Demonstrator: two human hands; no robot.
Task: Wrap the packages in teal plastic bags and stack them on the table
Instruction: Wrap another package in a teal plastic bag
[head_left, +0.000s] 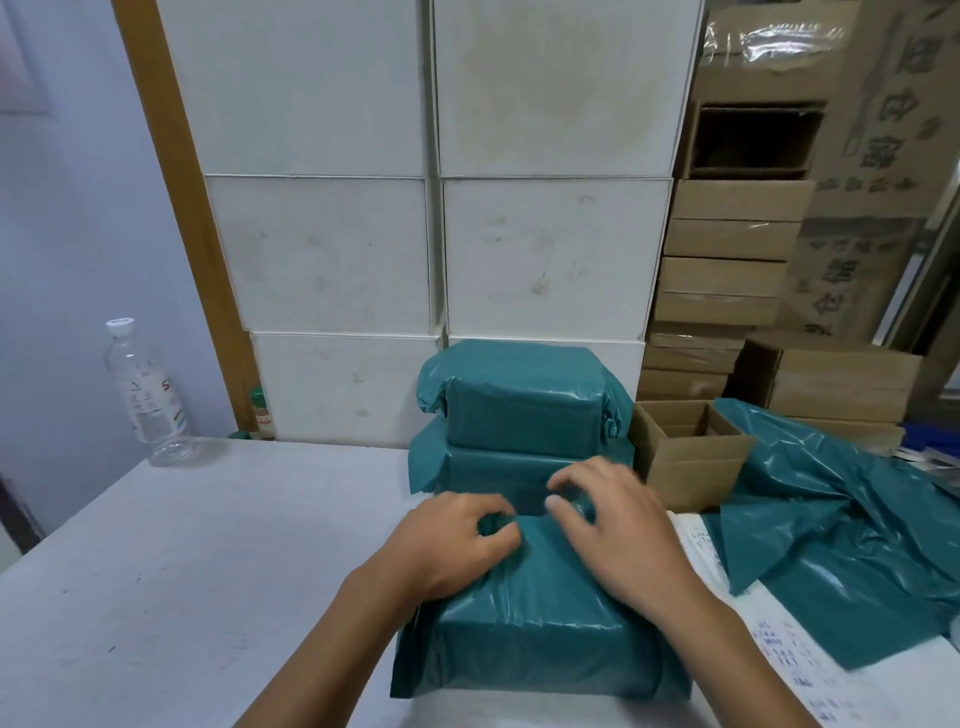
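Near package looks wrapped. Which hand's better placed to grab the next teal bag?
Right, probably. The loose bags lie to the right of the near package, close beside the right hand. The left hand would have to cross over it.

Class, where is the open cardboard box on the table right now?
In the head view, the open cardboard box sits right of centre, between the stacked teal packages and the loose teal bags.
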